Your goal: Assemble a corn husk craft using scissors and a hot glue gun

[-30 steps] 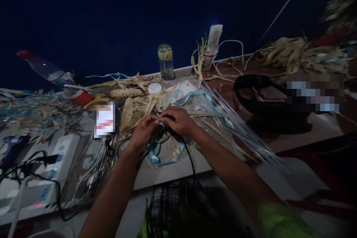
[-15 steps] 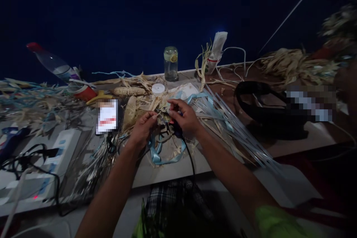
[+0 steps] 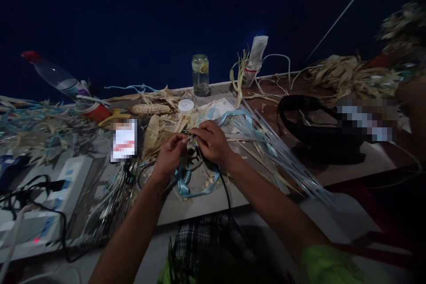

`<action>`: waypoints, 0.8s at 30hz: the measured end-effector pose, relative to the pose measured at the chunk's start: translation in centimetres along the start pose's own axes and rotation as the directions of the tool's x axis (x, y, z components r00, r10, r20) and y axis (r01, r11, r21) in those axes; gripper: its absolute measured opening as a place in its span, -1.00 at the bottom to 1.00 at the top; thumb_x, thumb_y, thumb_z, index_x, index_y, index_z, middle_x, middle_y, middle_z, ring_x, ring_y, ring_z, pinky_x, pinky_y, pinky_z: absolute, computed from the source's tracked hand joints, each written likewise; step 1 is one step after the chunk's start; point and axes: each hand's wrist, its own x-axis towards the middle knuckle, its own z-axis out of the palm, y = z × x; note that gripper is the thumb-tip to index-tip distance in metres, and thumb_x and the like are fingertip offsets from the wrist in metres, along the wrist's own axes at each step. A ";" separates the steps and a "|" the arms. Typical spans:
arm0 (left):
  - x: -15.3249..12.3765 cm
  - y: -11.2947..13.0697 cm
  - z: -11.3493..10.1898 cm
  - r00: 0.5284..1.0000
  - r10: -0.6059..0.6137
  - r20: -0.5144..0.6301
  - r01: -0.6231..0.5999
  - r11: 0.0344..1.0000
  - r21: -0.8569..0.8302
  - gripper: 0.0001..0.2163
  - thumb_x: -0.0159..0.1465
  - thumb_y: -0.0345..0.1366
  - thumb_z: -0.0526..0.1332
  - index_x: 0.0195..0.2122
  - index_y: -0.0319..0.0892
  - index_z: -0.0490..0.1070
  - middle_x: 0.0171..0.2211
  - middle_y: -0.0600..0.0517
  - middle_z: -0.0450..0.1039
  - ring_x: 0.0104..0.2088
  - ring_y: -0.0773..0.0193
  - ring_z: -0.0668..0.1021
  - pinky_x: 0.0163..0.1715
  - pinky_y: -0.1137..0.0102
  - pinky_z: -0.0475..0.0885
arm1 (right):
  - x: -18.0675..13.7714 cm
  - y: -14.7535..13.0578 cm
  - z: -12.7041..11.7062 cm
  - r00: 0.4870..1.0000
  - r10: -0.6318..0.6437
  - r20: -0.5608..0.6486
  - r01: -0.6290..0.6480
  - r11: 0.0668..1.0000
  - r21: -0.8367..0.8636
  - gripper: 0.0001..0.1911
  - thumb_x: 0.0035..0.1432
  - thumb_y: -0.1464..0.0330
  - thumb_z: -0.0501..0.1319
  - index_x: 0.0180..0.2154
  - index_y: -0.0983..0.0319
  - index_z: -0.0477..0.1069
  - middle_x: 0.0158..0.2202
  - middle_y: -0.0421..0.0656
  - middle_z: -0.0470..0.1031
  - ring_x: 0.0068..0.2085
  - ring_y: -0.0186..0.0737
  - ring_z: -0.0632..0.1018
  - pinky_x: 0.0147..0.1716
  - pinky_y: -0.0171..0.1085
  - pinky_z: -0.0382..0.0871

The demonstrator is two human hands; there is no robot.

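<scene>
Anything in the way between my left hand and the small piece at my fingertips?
Nothing visible: the left hand has its fingertips right at the small piece, beside the right hand. The blue ribbon lies nearer you.

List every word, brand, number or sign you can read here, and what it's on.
No text is readable.
Phone: screen pixelated.
Label on the red-capped bottle: too small and blurred.
White cup at the back: markings too small.
</scene>
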 end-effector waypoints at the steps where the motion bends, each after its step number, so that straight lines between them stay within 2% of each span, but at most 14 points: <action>1: 0.0 0.1 0.1 1.000 -0.004 0.003 0.004 1.000 0.003 -0.79 0.05 -0.17 0.25 -0.38 -0.18 0.32 -0.64 0.19 0.22 -0.65 0.49 0.28 -0.63 0.57 0.20 | 0.0 -0.1 0.1 1.000 -0.014 0.014 0.015 0.999 -0.044 -0.72 0.11 0.46 0.06 -0.14 0.19 0.40 -0.29 -0.07 0.30 -0.21 -0.18 0.31 -0.20 -0.18 0.20; 4: -0.1 0.2 0.2 1.000 0.007 0.000 -0.007 1.000 0.029 -0.80 0.04 -0.20 0.26 -0.39 -0.19 0.33 -0.62 0.18 0.25 -0.63 0.50 0.30 -0.61 0.58 0.20 | 0.1 -0.2 0.3 0.999 -0.031 0.021 0.034 0.992 -0.121 -0.79 0.12 0.43 0.07 -0.25 0.21 0.45 -0.33 -0.08 0.31 -0.24 -0.19 0.30 -0.21 -0.18 0.17; 7: -0.2 0.3 0.2 1.000 0.013 0.008 -0.013 0.999 0.047 -0.80 0.06 -0.20 0.25 -0.37 -0.19 0.34 -0.62 0.18 0.25 -0.62 0.50 0.29 -0.61 0.58 0.21 | 0.1 0.0 0.2 1.000 -0.006 -0.025 0.004 0.997 -0.077 -0.82 0.13 0.38 0.09 -0.33 0.24 0.46 -0.36 -0.09 0.32 -0.26 -0.21 0.32 -0.22 -0.19 0.18; 11: -0.4 0.4 0.2 1.000 -0.001 0.031 0.001 1.000 -0.002 -0.78 0.07 -0.19 0.24 -0.33 -0.20 0.34 -0.62 0.18 0.25 -0.62 0.49 0.30 -0.59 0.57 0.24 | 0.2 0.3 0.0 0.977 0.173 -0.128 -0.151 0.975 0.161 -0.83 0.11 0.38 0.11 -0.34 0.27 0.47 -0.38 -0.12 0.34 -0.28 -0.27 0.37 -0.23 -0.25 0.24; 15: -0.4 0.3 0.0 1.000 -0.007 0.025 0.008 0.999 -0.054 -0.78 0.07 -0.20 0.25 -0.33 -0.19 0.33 -0.63 0.18 0.23 -0.62 0.49 0.31 -0.61 0.58 0.21 | 0.5 0.1 -0.2 0.919 0.382 -0.101 -0.313 0.860 0.404 -0.88 0.05 0.40 0.16 -0.43 0.27 0.46 -0.45 -0.19 0.35 -0.34 -0.34 0.40 -0.28 -0.31 0.27; 18: -0.3 0.2 0.0 0.999 0.009 0.052 -0.004 0.996 -0.094 -0.79 0.09 -0.20 0.24 -0.30 -0.17 0.33 -0.67 0.20 0.16 -0.64 0.50 0.26 -0.61 0.58 0.19 | 0.7 -0.4 -0.1 0.870 0.493 0.012 -0.406 0.702 0.586 -0.90 -0.01 0.36 0.21 -0.45 0.26 0.46 -0.47 -0.22 0.37 -0.37 -0.36 0.39 -0.30 -0.33 0.27; 22: -0.4 0.4 0.2 0.990 0.033 0.139 -0.007 0.983 -0.184 -0.67 0.07 -0.22 0.26 -0.14 -0.13 0.29 -0.68 0.22 0.13 -0.68 0.52 0.18 -0.65 0.59 0.12 | 0.6 -0.9 0.3 0.758 0.582 0.294 -0.532 0.292 0.795 -0.85 -0.10 0.30 0.28 -0.43 0.24 0.45 -0.52 -0.28 0.37 -0.51 -0.45 0.31 -0.45 -0.38 0.23; 24: -0.6 0.6 0.4 0.983 0.050 0.179 -0.011 0.977 -0.212 -0.58 0.06 -0.21 0.27 -0.06 -0.13 0.24 -0.68 0.23 0.15 -0.69 0.52 0.18 -0.66 0.58 0.11 | 0.5 -1.0 0.3 0.725 0.581 0.370 -0.537 0.142 0.831 -0.84 -0.15 0.31 0.31 -0.44 0.23 0.46 -0.49 -0.28 0.40 -0.51 -0.47 0.31 -0.47 -0.41 0.22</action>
